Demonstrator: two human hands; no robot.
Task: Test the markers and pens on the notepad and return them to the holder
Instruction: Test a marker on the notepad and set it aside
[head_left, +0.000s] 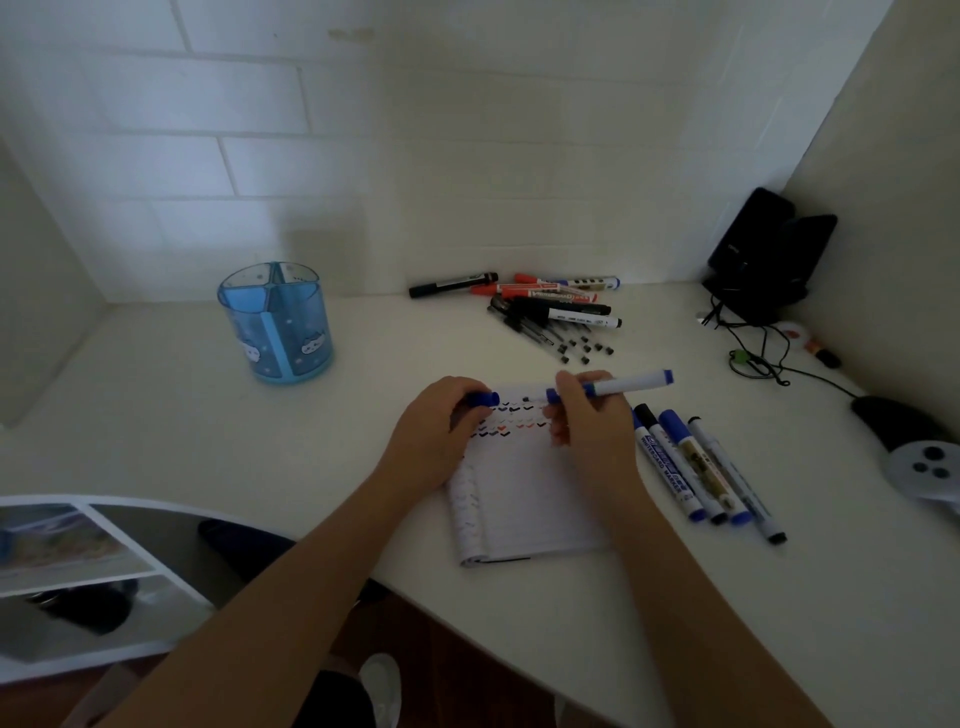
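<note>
My right hand (587, 415) grips a white marker with blue ends (623, 385), held level above the top of the notepad (524, 499). My left hand (441, 431) pinches the marker's blue cap (485, 399), which is off and a short gap from the marker's tip. The notepad page carries rows of small coloured test marks. Several markers (696, 467) lie side by side just right of the pad. A pile of markers and pens (545, 306) lies at the back of the desk. The blue translucent holder (278, 325) stands at the back left, apart from both hands.
A black device on a stand (763, 254) with trailing cables (763, 364) fills the back right corner. A dark mouse (893, 421) and a grey controller (924, 467) lie at the right edge. The desk's curved front edge runs below the notepad, above a white shelf (88, 571).
</note>
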